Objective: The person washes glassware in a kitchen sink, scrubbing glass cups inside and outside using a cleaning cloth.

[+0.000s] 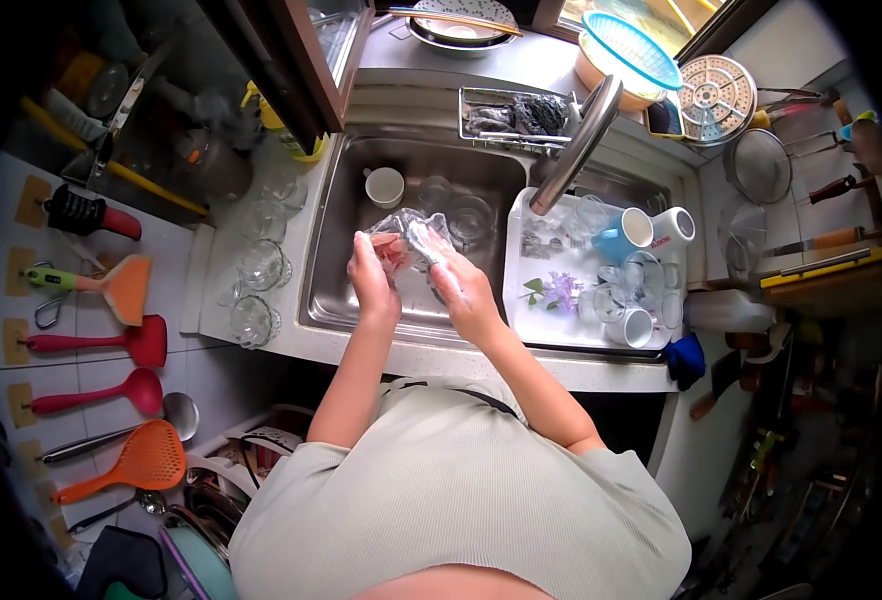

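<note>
Over the steel sink, my left hand and my right hand are held close together. Both are wrapped round a clear glass, and a whitish, soapy-looking scrubber is under the fingers of my right hand. Behind them in the basin stands a white mug. Clear glasses rest on the basin floor to its right. What my fingertips touch inside the glass is partly hidden.
Glass cups line the counter left of the sink. A white tray on the right holds mugs, glasses and a purple flower. The faucet arches above it. Behind the basin sits a wire rack; utensils hang on the left wall.
</note>
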Motion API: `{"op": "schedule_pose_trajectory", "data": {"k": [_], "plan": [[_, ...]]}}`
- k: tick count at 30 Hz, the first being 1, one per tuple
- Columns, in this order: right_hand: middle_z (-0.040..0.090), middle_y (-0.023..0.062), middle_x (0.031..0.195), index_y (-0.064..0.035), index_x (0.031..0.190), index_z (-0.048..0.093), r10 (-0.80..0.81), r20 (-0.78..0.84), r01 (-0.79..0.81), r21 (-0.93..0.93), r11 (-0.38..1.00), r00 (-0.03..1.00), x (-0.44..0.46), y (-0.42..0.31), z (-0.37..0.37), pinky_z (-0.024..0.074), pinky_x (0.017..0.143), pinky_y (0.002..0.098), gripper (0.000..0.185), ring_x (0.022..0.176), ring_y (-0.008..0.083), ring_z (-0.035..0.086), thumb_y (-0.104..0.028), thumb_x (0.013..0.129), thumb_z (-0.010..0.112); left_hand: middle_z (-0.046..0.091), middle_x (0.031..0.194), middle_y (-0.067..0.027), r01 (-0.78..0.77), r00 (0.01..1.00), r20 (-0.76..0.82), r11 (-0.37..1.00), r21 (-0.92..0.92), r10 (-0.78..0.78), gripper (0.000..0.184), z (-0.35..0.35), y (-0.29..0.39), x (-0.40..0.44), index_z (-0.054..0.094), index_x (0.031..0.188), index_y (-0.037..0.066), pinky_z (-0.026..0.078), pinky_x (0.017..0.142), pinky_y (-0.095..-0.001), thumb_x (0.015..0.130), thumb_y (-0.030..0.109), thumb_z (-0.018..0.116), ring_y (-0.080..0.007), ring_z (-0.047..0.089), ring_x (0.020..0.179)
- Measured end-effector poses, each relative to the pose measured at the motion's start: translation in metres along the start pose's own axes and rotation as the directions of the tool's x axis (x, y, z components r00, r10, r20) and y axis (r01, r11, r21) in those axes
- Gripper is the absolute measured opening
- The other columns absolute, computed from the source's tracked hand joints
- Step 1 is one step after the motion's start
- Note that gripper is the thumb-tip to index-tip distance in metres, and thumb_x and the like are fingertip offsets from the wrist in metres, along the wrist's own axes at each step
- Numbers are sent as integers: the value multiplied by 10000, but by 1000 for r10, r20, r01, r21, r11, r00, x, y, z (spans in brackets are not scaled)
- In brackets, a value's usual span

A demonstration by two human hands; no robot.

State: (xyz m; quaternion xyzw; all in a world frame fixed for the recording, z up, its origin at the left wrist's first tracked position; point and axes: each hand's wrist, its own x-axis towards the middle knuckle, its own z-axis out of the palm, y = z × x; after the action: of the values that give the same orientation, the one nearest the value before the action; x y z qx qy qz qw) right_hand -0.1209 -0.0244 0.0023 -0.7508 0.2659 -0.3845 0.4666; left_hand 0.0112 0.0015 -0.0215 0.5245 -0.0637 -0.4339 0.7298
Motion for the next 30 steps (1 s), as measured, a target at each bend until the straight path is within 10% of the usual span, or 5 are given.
{"op": "schedule_pose_trajectory", "data": {"k": [30], "plan": [[437, 179, 1256, 20, 1200, 449, -24, -63, 24, -4, 1000, 998, -11, 1, -15, 244, 1023, 372, 372, 1224, 316, 344, -122, 861, 394, 580, 693, -69, -37, 998, 44, 999, -20, 38, 422, 20, 12, -23, 545, 780, 9, 436, 595, -277, 922, 338, 322, -141, 537, 621]]}}
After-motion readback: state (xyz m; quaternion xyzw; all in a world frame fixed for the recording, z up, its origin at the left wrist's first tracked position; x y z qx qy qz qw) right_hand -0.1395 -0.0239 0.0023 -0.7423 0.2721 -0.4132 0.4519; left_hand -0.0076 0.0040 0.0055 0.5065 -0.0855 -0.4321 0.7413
